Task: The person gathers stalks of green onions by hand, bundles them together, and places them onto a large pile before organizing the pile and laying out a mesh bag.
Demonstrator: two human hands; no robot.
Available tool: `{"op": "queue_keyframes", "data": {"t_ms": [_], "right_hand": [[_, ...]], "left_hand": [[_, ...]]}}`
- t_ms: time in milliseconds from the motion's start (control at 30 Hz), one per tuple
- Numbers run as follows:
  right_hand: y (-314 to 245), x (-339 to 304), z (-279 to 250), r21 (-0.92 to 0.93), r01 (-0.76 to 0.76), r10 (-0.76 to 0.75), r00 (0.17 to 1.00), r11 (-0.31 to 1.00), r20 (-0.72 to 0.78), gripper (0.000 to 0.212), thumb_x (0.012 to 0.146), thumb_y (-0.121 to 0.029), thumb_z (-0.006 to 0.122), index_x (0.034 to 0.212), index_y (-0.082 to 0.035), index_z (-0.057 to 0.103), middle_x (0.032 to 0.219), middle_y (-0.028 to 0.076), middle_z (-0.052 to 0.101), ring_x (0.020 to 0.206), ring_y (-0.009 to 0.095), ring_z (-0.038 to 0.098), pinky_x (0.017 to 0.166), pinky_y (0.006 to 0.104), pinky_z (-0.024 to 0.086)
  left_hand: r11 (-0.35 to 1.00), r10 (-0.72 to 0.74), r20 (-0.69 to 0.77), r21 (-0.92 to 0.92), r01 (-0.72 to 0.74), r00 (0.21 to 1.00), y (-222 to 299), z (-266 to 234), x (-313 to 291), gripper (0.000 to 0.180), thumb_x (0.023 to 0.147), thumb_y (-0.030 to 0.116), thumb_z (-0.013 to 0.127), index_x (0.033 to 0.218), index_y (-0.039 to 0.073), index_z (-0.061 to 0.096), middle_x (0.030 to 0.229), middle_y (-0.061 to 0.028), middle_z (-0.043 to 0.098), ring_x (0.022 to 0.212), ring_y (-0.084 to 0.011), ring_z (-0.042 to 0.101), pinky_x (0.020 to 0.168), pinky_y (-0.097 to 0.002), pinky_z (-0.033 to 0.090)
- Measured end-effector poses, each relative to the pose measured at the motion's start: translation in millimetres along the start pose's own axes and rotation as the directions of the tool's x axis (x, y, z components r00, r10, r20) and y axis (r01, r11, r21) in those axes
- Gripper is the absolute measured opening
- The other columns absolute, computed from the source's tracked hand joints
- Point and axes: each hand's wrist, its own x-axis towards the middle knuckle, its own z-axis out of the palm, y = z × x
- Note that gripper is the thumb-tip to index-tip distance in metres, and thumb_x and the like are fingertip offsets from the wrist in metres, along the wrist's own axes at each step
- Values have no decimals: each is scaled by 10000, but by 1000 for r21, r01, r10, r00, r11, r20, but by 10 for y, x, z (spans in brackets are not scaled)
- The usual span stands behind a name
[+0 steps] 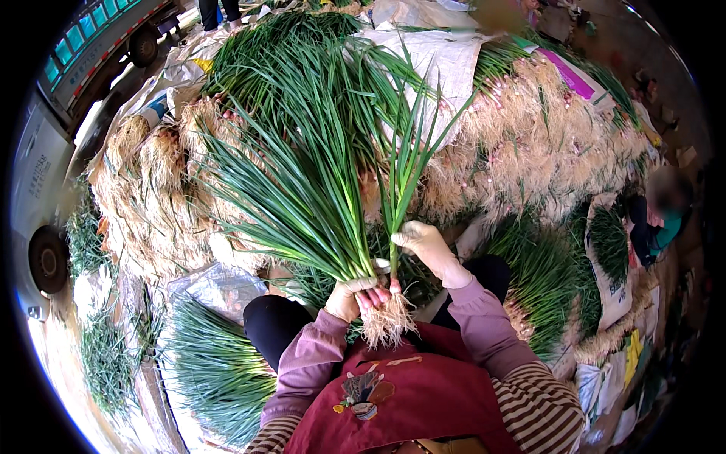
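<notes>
A bunch of green onions (318, 204) with long green leaves, pinkish bulbs and pale stringy roots is gripped near its base by my left hand (345, 297). The leaves fan out up and away from me; the roots hang over my lap. Just right of the bunch, my gloved right hand (425, 246) pinches a smaller stalk of green onion (401, 193) by its stem. Its reddish bulb sits beside the bulbs in my left hand. My left fingers are partly hidden behind the stems.
A large heap of green onions (529, 144), roots facing me, rises ahead, partly under a white sheet (435, 64). More bundles (219, 363) lie at my left and bundles (533, 272) at my right. A truck (94, 49) and a white vehicle (45, 166) stand left; a person (665, 219) sits right.
</notes>
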Motion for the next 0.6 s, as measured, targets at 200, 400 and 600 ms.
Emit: {"op": "queue_keyframes", "data": {"t_ms": [200, 400, 600], "right_hand": [[135, -36, 197, -91, 89, -92, 995, 992, -30, 166, 817, -78, 625, 897, 66, 609, 746, 71, 632, 672, 85, 522, 617, 253, 436], [138, -179, 376, 209, 18, -9, 999, 978, -45, 92, 837, -58, 602, 826, 33, 605, 695, 42, 605, 560, 80, 482, 526, 225, 394], [196, -239, 496, 317, -27, 57, 995, 948, -86, 130, 890, -119, 553, 846, -4, 595, 665, -8, 547, 538, 72, 458, 489, 216, 371]], "left_hand": [[996, 84, -55, -22, -86, 995, -96, 2, 6, 502, 724, 76, 652, 1190, 39, 467, 958, -115, 589, 685, -215, 610, 611, -285, 497], [1000, -12, -111, -27, 9, 994, -167, -89, 1, 339, 756, 80, 618, 1069, -6, 523, 802, -115, 597, 612, -229, 604, 593, -306, 505], [993, 104, -121, -45, -110, 987, -234, -118, 50, 278, 762, 92, 599, 998, -25, 511, 678, -166, 603, 505, -241, 583, 513, -298, 513]]}}
